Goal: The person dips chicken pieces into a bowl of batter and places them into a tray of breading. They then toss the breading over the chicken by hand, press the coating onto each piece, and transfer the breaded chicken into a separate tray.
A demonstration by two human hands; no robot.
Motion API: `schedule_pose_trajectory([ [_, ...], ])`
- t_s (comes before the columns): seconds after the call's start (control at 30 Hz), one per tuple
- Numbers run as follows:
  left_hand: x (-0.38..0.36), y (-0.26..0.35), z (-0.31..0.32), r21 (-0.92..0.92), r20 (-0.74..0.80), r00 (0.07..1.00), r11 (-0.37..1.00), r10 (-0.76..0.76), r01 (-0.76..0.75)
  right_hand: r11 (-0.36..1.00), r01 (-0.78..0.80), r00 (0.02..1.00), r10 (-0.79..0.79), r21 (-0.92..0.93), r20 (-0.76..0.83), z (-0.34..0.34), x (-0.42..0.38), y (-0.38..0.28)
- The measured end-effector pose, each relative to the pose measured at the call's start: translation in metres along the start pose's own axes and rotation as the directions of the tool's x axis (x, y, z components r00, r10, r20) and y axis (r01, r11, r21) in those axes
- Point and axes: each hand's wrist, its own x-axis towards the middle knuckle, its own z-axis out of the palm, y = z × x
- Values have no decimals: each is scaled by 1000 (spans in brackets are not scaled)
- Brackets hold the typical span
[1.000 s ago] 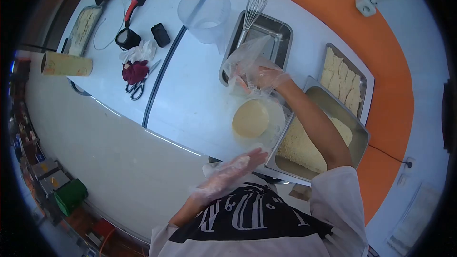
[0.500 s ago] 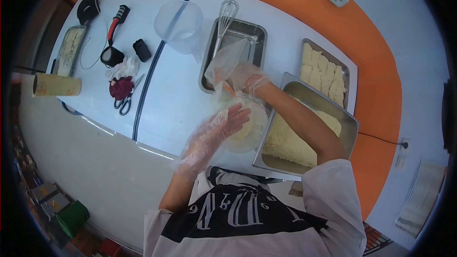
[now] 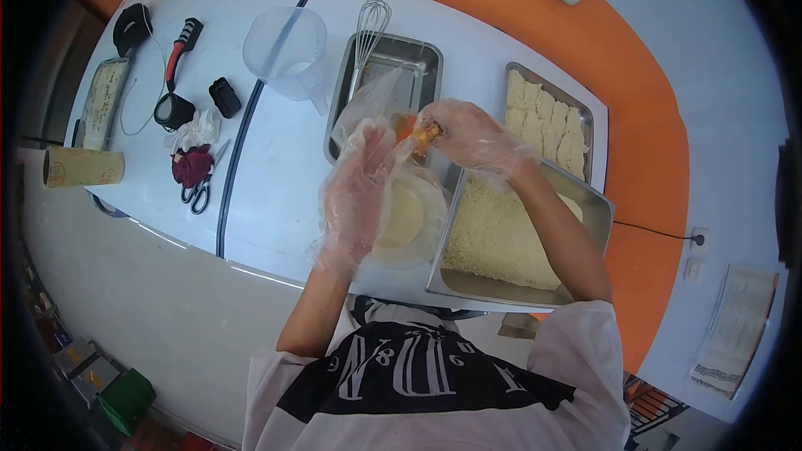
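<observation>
Both my hands wear clear plastic gloves. My right hand (image 3: 472, 138) is closed, with an orange-brown piece of food (image 3: 425, 139) pinched in its fingertips. My left hand (image 3: 359, 188) is raised beside it, its fingers together against a clear plastic bag (image 3: 368, 104); the grip is partly hidden by crinkled film. More orange shows through the plastic between the hands. Below them stands a translucent bowl (image 3: 426, 238) with pale, creamy liquid (image 3: 403, 215). To its right, a deep metal pan (image 3: 440, 276) holds yellowish crumbs (image 3: 493, 238), partly under my right forearm.
Behind the hands lies a metal tray (image 3: 430, 54) with a whisk (image 3: 368, 33) across it. A clear plastic jug (image 3: 286, 50) stands to its left. Far right, another tray (image 3: 587, 142) carries pale coated strips (image 3: 543, 121). Scissors (image 3: 199, 195) and a knife sharpener (image 3: 180, 50) lie left.
My right hand has turned and drawn right, bringing the orange-brown piece into view. My left hand has risen from over the bowl to the bag, its fingers closing together.
</observation>
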Motion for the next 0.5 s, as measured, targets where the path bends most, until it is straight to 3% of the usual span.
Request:
schedule_pose_trajectory([
  [0.03,-2,-5,-6,0,0,1000,1000,-2,2,1000,-2,1000,2,0,0,-1,-4,0],
  [0.1,-3,-22,-22,-5,31,997,997,-72,72,962,-138,985,158,235,-65,-4,-12,2],
  [0.13,-4,-27,-23,-5,34,997,997,-72,72,962,-139,985,158,234,-67,1,-15,10],
  [0.2,-7,-38,-16,13,52,980,982,-191,191,820,12,980,104,572,-170,17,-18,24],
  [0.23,-7,-40,-10,13,52,980,982,-190,190,820,12,980,103,572,-169,19,-22,24],
  [0.3,-5,-44,3,-214,48,911,887,-409,409,647,59,971,140,760,-194,21,-30,19],
  [0.33,1,-45,5,-215,47,912,888,-407,407,646,59,971,138,761,-193,23,-32,19],
  [0.4,18,-47,8,-288,136,881,833,-453,473,567,280,951,-56,774,-303,27,-37,19],
  [0.43,25,-50,10,-287,138,882,834,-451,471,568,283,951,-59,773,-305,28,-39,19],
  [0.5,35,-56,12,-251,130,964,933,-232,259,684,241,939,17,689,-345,33,-45,21],
])
